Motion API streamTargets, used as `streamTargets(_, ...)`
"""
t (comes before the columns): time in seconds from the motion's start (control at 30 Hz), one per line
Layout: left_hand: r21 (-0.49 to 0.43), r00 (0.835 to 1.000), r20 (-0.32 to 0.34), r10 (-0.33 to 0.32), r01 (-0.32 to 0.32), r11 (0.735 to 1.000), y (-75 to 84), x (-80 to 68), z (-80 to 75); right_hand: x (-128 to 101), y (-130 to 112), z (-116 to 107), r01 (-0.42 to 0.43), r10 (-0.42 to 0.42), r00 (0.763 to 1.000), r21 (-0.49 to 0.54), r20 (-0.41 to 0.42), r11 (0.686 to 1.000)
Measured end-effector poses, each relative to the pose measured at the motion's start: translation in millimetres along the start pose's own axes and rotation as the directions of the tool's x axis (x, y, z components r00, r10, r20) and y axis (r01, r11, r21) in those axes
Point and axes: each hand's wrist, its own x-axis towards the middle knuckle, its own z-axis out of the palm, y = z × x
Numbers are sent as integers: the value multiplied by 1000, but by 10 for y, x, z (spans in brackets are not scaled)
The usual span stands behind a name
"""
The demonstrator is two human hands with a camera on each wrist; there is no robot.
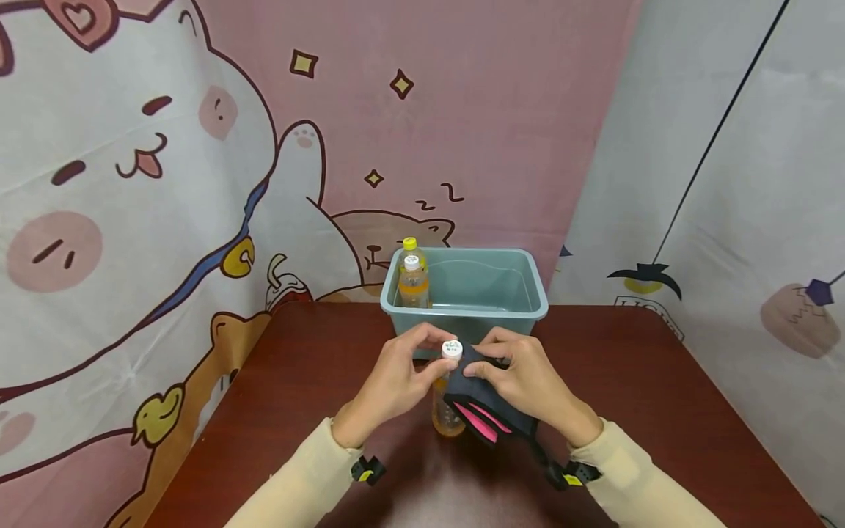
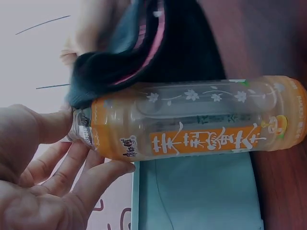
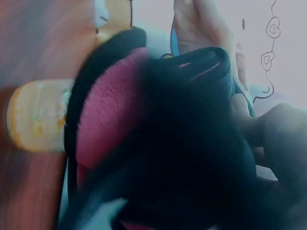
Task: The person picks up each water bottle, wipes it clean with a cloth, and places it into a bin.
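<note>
My left hand (image 1: 399, 374) pinches a clear plastic drink bottle (image 2: 201, 120) at its neck, just under the white cap (image 1: 452, 350). The bottle has an orange label with white lettering and stands upright close over the table. My right hand (image 1: 528, 378) grips a dark grey fabric sleeve (image 1: 485, 381) with a pink fleecy lining (image 3: 112, 112) and black edging. The sleeve lies against the right side of the bottle, overlapping its upper part in the head view. Its opening faces down and toward me, and a dark strap hangs from it.
A blue-green plastic bin (image 1: 465, 315) stands behind the hands at the table's far edge. Inside, at its left, are an orange-labelled bottle with a white cap (image 1: 412, 262) and one with a yellow cap (image 1: 410, 243). A cartoon-printed curtain (image 1: 475, 132) hangs behind the red-brown table (image 1: 297, 396).
</note>
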Motion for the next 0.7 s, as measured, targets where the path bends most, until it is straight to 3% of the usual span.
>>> streamTargets(0.27,-4,999,17,-45,46,999,-19,-18,-3,7,-60,44,-15,15,1000,12,-17,1000)
streamTargets(0.7,-65,999,19,-51,52,997,-6,-6,2,-29,-53,-9,-15,17,998,31,-56,999)
